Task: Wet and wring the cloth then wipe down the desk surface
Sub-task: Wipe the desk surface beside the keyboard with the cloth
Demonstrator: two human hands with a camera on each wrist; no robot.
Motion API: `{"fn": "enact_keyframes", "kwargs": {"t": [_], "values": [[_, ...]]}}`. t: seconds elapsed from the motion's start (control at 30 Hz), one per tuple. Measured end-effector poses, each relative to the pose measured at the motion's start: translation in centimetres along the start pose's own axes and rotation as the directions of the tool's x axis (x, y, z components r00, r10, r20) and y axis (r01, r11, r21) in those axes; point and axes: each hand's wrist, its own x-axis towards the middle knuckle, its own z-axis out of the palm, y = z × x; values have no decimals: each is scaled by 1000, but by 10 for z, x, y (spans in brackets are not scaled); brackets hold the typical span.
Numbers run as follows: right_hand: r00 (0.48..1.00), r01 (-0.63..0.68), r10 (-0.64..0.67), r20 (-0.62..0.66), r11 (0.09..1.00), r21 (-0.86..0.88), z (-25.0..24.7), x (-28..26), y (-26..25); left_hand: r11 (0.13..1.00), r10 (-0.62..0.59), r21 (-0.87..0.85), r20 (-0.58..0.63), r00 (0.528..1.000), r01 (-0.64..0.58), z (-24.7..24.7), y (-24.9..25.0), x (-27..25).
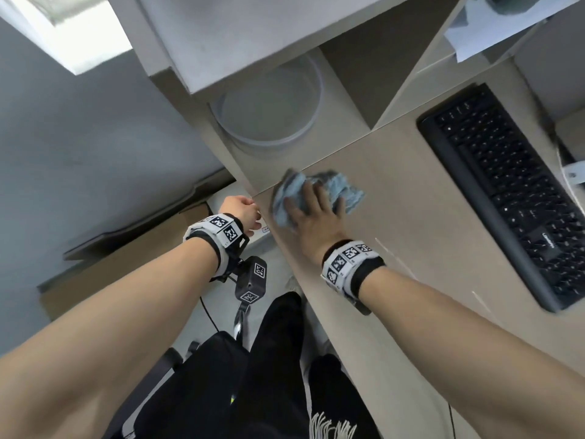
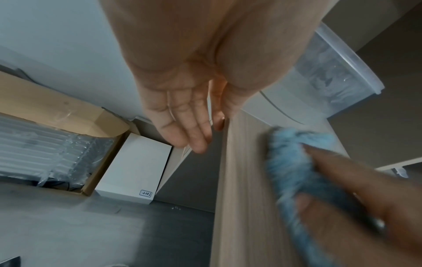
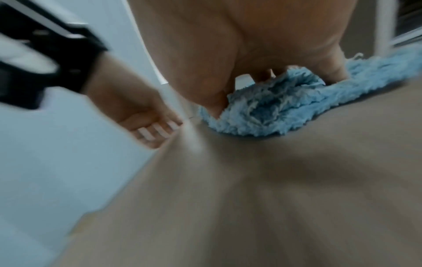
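Head view: the cloth (image 1: 319, 193) is being pressed flat on the desk (image 1: 411, 236) under the right hand (image 1: 316, 217), fingers spread, at the desk's near-left corner, its long axis running 9 to 3 o'clock. At 9 o'clock, the left hand (image 1: 242, 213) is being held relaxed, empty, by the edge.

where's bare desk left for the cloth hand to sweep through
Bare desk runs between the blue cloth and the keyboard, and along the near edge beside the right hand. Crowded: the basin in the shelf nook.
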Motion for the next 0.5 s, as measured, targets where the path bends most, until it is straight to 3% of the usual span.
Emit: {"fn": "enact_keyframes", "kwargs": {"t": [0.13,0.2,0.3,0.37,0.43,0.5], "values": [[995,89,-87,54,996,-19,12,-31,36,990,-125,-51,72,990,129,-5,7,-3],[1000,-28,28,0,999,42,4,-39,76,995,-102,-2,52,993,102,-5,7,-3],[966,-239,247,-79,966,99,-8,-35,116,998,-40,36,-37,998,42,3,4,-2],[942,-324,332,-56,939,117,-14,-17,113,989,62,141,-79,995,-51,5,-2,-2],[925,-373,379,-6,915,154,-21,-4,92,985,88,158,-95,992,-72,6,-5,0],[954,-298,301,1,941,160,-19,-5,69,988,69,145,-101,993,-54,9,-5,2]]}}
